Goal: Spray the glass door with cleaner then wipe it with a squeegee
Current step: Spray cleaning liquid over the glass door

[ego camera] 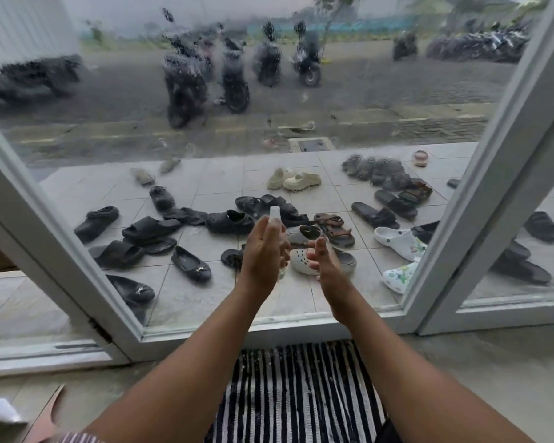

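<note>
Both forearms reach forward toward the glass door [109,107], which fills most of the view.

Left hand [263,251]: curled around a small clear bottle [274,214], held upright in front of the lower part of the pane. The white cap stands above the fingers and the base shows just below the hand. One digit lies up along the bottle's neck; which one cannot be told.

Right hand [325,260]: holds nothing. Its fingers are loosely spread and its palm is turned toward the left hand. It is just beside the bottle, with a narrow gap between.

Glass: the upper and middle areas carry dense droplets and runs of liquid, which blur the view through them. The lower area, level with the hands, looks largely clear.

Frame [61,244]: white. A dark damaged patch shows on its lower left corner, near the floor.

Floor inside: a black-and-white striped mat [298,394] lies against the door's bottom rail, under the forearms. A white sheet [0,410] sits at the lower left corner of the view.

Outside, seen through the glass: many shoes [227,222], sandals and clogs are scattered over pale tiles [205,292]. Beyond them, several scooters [186,78] are parked on a paved road.
</note>
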